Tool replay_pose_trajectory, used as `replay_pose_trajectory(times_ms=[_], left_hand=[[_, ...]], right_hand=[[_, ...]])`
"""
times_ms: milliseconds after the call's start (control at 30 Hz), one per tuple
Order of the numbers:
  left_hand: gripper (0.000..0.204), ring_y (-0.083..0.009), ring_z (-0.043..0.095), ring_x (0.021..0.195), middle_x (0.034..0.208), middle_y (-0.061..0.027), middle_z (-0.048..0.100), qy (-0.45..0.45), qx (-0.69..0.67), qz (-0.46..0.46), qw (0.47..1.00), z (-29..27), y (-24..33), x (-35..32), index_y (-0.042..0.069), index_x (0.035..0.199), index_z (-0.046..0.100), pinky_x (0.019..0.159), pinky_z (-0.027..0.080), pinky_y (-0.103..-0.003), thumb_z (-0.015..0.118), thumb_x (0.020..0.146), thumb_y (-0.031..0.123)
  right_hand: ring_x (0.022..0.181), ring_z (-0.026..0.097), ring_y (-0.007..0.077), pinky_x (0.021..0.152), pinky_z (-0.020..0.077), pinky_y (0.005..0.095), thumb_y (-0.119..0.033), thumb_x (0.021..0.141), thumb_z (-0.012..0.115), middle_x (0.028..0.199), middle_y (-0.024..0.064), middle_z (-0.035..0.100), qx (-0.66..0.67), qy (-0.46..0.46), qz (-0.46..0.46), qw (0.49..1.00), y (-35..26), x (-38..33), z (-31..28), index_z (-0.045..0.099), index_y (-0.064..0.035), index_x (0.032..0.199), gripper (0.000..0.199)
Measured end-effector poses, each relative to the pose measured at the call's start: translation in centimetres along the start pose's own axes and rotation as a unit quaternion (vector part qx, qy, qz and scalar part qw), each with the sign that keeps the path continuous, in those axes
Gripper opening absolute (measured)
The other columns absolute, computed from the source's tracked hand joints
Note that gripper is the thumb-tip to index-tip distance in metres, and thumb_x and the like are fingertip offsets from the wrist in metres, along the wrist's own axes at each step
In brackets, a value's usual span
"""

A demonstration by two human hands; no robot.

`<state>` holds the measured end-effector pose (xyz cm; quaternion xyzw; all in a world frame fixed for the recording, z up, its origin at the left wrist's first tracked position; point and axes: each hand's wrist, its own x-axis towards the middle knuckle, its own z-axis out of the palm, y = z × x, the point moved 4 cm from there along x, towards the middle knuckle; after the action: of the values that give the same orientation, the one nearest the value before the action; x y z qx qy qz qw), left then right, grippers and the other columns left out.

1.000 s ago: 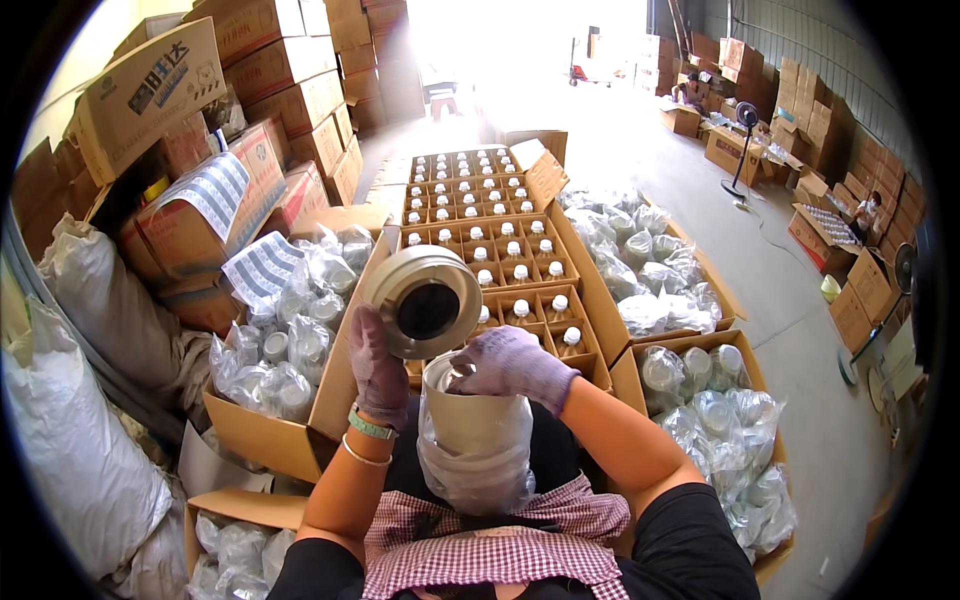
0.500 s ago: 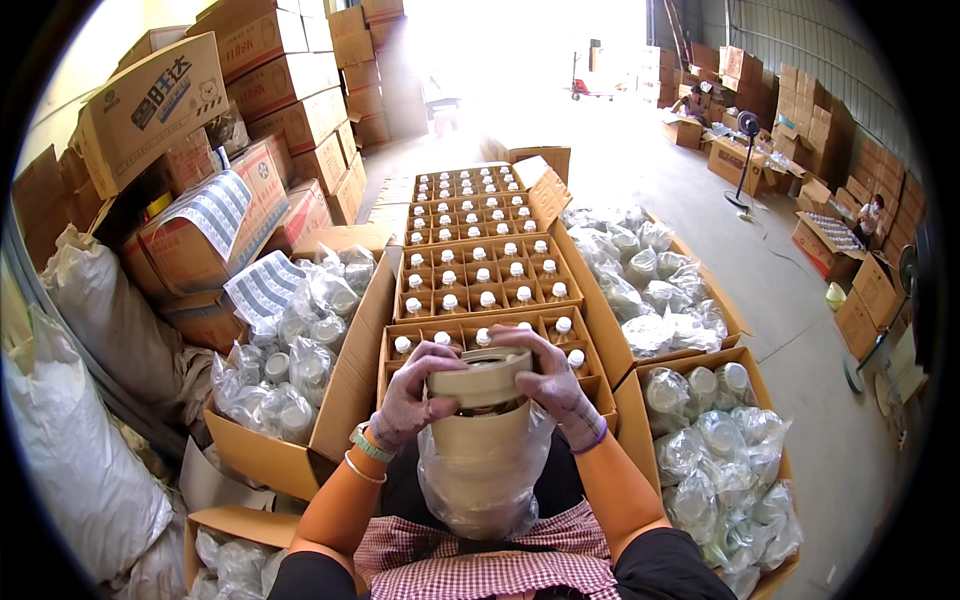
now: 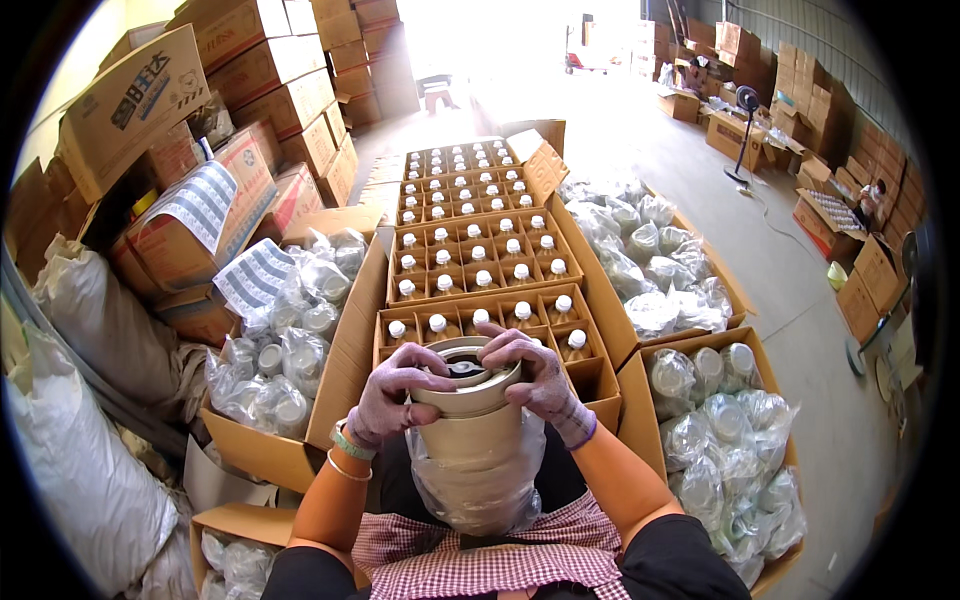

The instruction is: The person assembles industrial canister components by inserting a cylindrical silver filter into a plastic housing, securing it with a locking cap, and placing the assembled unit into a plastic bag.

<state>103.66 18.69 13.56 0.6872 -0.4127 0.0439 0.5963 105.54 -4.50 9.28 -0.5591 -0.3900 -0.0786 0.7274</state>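
Canister, beige, bagged below, has both hands' half-curled grip on its collar.

Beige canister, roughly upright, clear plastic around its lower part, bears a ring-shaped lid (dark-centred).

Smooth matt canister, glossy plastic bag, matt cardboard carton, cloth apron

Before us, divided cardboard cartons carried upright bottles with white caps. To our right, we saw the grey floor bearing a standing fan, a pale trailing cable and brown boxes; farther off stood a red pallet jack.
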Motion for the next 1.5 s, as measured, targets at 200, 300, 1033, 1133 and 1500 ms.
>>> replay_pose_trajectory(times_ms=[200, 300, 1033, 1133, 1500], left_hand=[[0.044, -0.0302, 0.064, 0.103, 0.107, -0.0097, 0.069, 0.037, 0.363, 0.046, 0.930, 5.2, 4.8, 0.5, 0.012, 0.109, 0.075, 0.094, 0.045, -0.044, 0.080, 0.082, 0.047], [0.042, -0.0318, 0.062, 0.103, 0.106, -0.0094, 0.068, 0.075, 0.503, -0.028, 0.861, 9.8, 6.6, 2.2, 0.012, 0.105, 0.074, 0.094, 0.045, -0.046, 0.074, 0.084, 0.049], [0.035, -0.0224, 0.063, 0.097, 0.081, -0.0041, 0.058, 0.120, -0.483, -0.013, 0.867, 2.9, -8.7, 2.7, 0.005, 0.084, 0.060, 0.117, 0.040, -0.052, 0.053, 0.108, 0.030], [0.041, -0.0247, 0.066, 0.103, 0.092, -0.0125, 0.070, 0.105, -0.221, -0.189, 0.951, 0.3, -6.0, 2.8, 0.002, 0.078, 0.062, 0.107, 0.047, -0.046, 0.053, 0.107, 0.029], [0.027, -0.0246, 0.064, 0.096, 0.078, -0.0045, 0.059, -0.034, -0.168, -0.008, 0.985, 4.9, -0.2, 6.0, 0.004, 0.059, 0.050, 0.121, 0.032, -0.053, 0.062, 0.082, -0.005]], right_hand=[[0.139, 0.052, 0.0375, 0.120, 0.0373, 0.0503, -0.048, 0.108, 0.047, 0.130, 0.0192, 0.065, 0.300, 0.066, 0.102, 0.946, 7.7, -1.5, -0.3, 0.070, -0.0017, 0.098, 0.053], [0.131, 0.056, 0.0371, 0.118, 0.0406, 0.0493, -0.043, 0.103, 0.053, 0.138, 0.0229, 0.060, 0.523, 0.038, 0.163, 0.836, 9.0, 0.2, 2.5, 0.069, -0.0041, 0.098, 0.043], [0.094, 0.061, 0.0274, 0.086, 0.0470, 0.0433, -0.026, 0.074, 0.088, 0.091, 0.0083, 0.061, -0.535, 0.150, -0.022, 0.832, -8.7, 0.9, 9.0, 0.069, -0.0097, 0.085, 0.028], [0.100, 0.061, 0.0272, 0.091, 0.0472, 0.0424, -0.026, 0.075, 0.086, 0.098, 0.0089, 0.060, -0.427, 0.079, 0.032, 0.900, -8.0, 1.1, 5.2, 0.070, -0.0083, 0.090, 0.028], [0.082, 0.045, 0.0136, 0.075, 0.0379, 0.0264, -0.037, 0.087, 0.081, 0.090, 0.0016, 0.052, -0.162, 0.162, 0.090, 0.969, -8.2, -4.7, 0.6, 0.066, -0.0032, 0.095, 0.038]])
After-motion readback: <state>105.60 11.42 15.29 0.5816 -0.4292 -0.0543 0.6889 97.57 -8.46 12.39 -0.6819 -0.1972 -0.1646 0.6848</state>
